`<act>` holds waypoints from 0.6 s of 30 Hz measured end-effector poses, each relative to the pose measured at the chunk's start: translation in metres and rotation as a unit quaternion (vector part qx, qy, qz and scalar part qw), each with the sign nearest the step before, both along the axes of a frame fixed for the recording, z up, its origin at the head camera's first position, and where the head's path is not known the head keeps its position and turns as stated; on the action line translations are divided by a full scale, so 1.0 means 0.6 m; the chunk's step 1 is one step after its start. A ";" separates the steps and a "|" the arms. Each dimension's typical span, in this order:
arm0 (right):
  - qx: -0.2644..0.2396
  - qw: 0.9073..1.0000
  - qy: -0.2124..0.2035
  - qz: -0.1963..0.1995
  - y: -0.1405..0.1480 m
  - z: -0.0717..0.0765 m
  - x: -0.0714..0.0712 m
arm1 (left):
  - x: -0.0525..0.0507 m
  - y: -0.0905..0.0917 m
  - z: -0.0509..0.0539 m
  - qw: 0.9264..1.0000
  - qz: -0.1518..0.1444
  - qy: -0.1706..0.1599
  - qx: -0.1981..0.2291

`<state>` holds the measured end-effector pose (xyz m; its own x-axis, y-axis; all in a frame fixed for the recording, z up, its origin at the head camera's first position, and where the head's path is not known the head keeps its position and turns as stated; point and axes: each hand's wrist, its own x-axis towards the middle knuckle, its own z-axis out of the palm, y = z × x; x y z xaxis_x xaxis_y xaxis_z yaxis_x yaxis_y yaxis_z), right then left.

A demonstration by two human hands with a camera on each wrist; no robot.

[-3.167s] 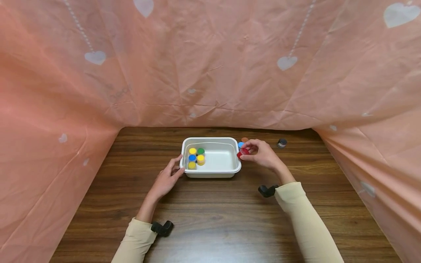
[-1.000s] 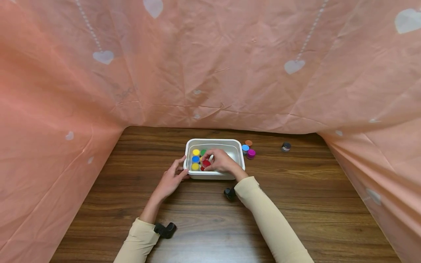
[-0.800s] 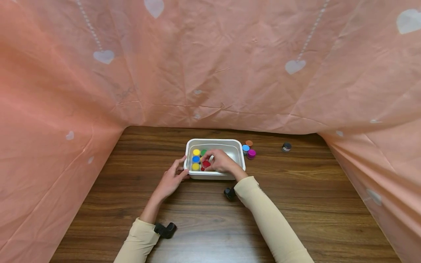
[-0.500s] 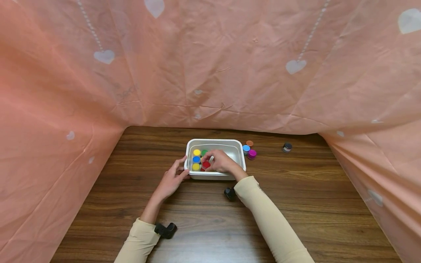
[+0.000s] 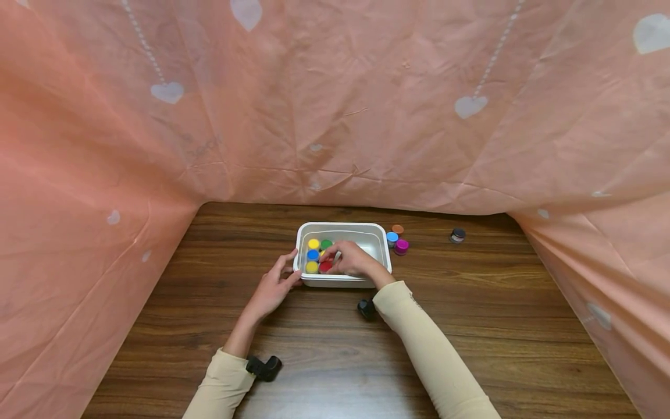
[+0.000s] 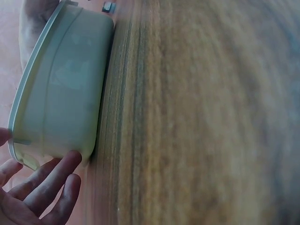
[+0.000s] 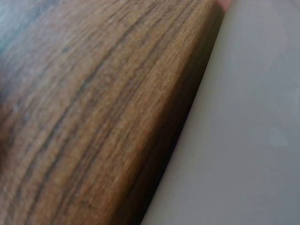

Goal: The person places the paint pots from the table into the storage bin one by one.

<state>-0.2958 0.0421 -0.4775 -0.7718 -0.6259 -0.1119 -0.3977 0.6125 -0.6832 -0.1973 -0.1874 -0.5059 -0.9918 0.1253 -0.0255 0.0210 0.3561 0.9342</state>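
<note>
A white plastic tray [image 5: 342, 277] sits on the wooden table in the head view. My left hand [image 5: 268, 290] holds its left end, thumb at the rim and the other fingers [image 6: 55, 183] against the outer wall in the left wrist view. Reaching over the near rim, my right hand [image 5: 355, 259] pinches a small red jar [image 5: 325, 267] low inside the tray. To its left stand a yellow-lidded jar [image 5: 312, 267], a blue-lidded jar [image 5: 313, 255] and another yellow-lidded jar [image 5: 313, 244]. A green-lidded jar [image 5: 327, 243] is beyond. Another yellow jar is mostly hidden behind my right fingers.
Right of the tray stand a light blue jar [image 5: 392, 238], a purple jar [image 5: 401, 247] and an orange-brown lid or jar [image 5: 398, 229]. A black-lidded jar [image 5: 458, 235] is farther right. A pink curtain [image 5: 335, 145] closes off the back and sides.
My right hand has carried the red jar from outside the tray's right end to its left part, then lowered it beside the near yellow jar. My left hand keeps its place on the tray.
</note>
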 end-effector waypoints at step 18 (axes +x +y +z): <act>-0.023 0.999 0.033 -0.025 0.046 0.038 0.000 | 0.001 -0.001 0.002 1.000 -0.001 0.003 -0.008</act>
